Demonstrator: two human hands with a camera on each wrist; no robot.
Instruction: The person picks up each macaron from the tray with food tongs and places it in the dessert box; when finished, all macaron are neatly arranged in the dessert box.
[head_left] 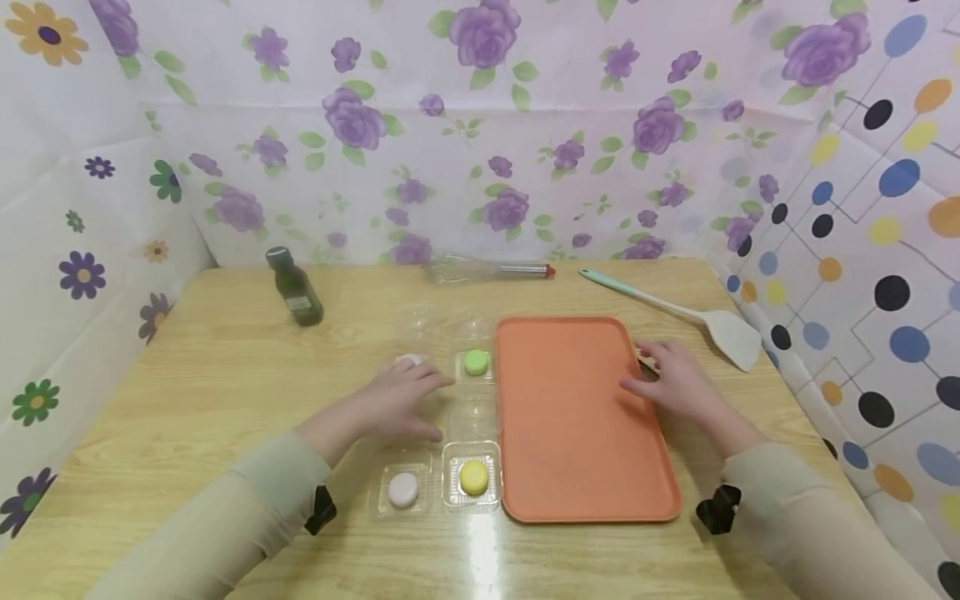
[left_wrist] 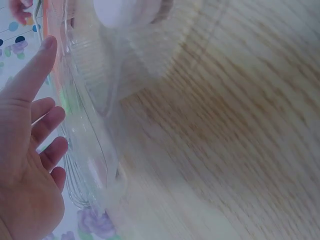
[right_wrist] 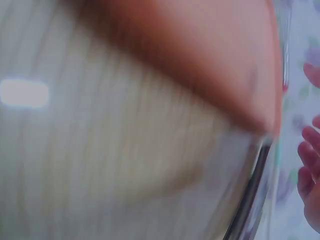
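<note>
My left hand (head_left: 397, 402) hovers over the left column of clear plastic boxes, its fingers loosely spread with nothing between them. Under its knuckles a pale macaron (head_left: 411, 359) is mostly hidden. Nearer me sit a pink macaron (head_left: 403, 490) and a yellow macaron (head_left: 473, 477), each in a clear box; a green macaron (head_left: 476, 362) lies farther back. The right hand (head_left: 675, 379), fingers relaxed and apart, is at the right rim of an orange tray (head_left: 577, 417). Partly hidden by that hand, a long dark, shiny object (right_wrist: 250, 195) lies beside the tray.
At the back left stands a dark bottle (head_left: 298, 287). A whisk (head_left: 487, 269) lies along the back edge, and a white spatula (head_left: 731, 337) with a mint handle lies at the back right. Patterned sheets (head_left: 495, 150) wall the table at the back and sides.
</note>
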